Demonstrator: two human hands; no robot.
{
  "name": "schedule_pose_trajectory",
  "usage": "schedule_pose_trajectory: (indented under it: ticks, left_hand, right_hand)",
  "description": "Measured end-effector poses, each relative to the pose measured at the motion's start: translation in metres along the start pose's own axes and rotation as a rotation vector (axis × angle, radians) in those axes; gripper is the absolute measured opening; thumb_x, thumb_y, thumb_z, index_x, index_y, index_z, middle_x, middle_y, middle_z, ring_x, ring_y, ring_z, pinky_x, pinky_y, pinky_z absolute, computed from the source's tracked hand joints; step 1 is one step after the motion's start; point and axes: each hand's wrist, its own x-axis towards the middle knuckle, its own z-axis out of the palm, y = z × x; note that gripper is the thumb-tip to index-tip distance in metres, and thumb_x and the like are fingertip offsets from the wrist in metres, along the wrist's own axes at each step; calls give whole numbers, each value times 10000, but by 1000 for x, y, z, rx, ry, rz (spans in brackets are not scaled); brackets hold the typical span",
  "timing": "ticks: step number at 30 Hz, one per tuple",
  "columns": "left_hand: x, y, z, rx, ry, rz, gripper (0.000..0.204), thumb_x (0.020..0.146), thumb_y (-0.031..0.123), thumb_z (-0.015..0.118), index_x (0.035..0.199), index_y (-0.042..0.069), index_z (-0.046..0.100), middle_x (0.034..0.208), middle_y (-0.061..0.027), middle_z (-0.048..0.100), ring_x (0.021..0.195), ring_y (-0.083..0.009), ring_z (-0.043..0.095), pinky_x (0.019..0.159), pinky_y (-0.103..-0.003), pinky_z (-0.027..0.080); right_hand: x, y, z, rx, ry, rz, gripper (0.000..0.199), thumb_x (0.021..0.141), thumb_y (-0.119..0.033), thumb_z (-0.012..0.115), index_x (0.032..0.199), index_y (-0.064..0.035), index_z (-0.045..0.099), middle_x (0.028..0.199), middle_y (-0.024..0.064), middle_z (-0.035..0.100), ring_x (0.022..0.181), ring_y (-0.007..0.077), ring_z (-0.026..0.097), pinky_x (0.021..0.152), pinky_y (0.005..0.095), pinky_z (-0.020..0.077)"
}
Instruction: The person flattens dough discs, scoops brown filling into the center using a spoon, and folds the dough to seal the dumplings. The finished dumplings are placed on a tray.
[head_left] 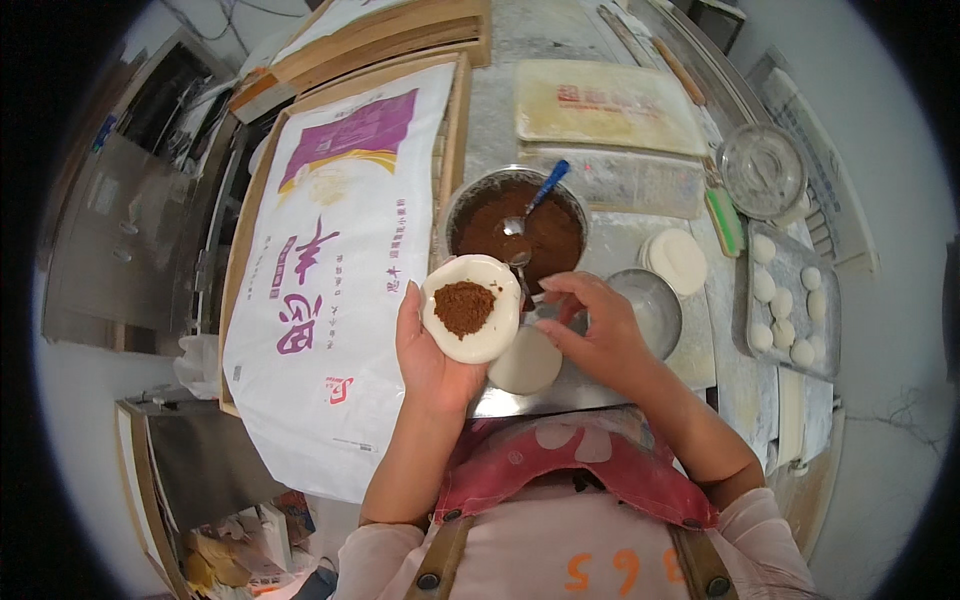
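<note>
On the palm and fingers of my left hand (pixel 435 365) rests a round, pale dough wrapper (pixel 498 332), its middle heaped with crumbly brown filling (pixel 464 308). My right hand (pixel 595 325) hovers just right of it, fingers bent and apart, with nothing visible between them. Beyond both hands is a metal bowl (pixel 583 205) of brown filling. In it lie a blue-handled spoon (pixel 548 183) and a second spoon (pixel 519 259), whose handle points toward me and is partly hidden. Below my right fingers a stack of flat dough rounds (pixel 527 362) sits on the metal surface.
A small metal bowl (pixel 660 318) and more dough rounds (pixel 676 260) are at right. Farther right, a tray (pixel 789 345) carries several dough balls, beside a green-edged brush (pixel 724 221) and clear round container (pixel 762 168). A printed white sack (pixel 340 250) covers a wooden tray at left.
</note>
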Motion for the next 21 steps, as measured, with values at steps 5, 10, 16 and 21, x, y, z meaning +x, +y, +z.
schedule_pose_trajectory:
  ticks: [5,10,16,21]
  left_hand:
    - [-17,-22,14,41,-124,-96,505,1032,385,373,1394,40,443,1397,-167,510,1310,-357,479,1103,-569,382]
    - [-13,-24,12,-18,-20,-64,540,1016,438,405,1397,59,465,1407,-196,510,1308,-390,480,1102,-630,344]
    - [-8,-24,15,-14,-22,-61,547,1007,444,434,1371,40,489,1401,-204,515,1308,-366,487,1121,-575,354]
    - [-6,-21,9,-108,-102,-98,544,998,436,469,1349,22,502,1386,-197,532,1295,-346,505,1126,-521,372]
  right_hand:
    - [8,-13,-9,109,-185,-40,869,706,-202,832,1440,-42,396,1307,177,539,1129,273,587,991,385,458]
    - [-9,-9,-18,89,-42,-118,868,724,-174,797,1458,-25,359,1362,197,512,1266,311,522,1082,427,393]
    - [-17,-17,-20,98,38,-407,722,782,-101,693,1427,-24,378,1390,220,493,1303,397,477,1102,473,362]
    - [-20,-15,-14,66,21,-474,666,811,-96,634,1420,-9,379,1388,225,483,1282,401,474,1096,451,368]
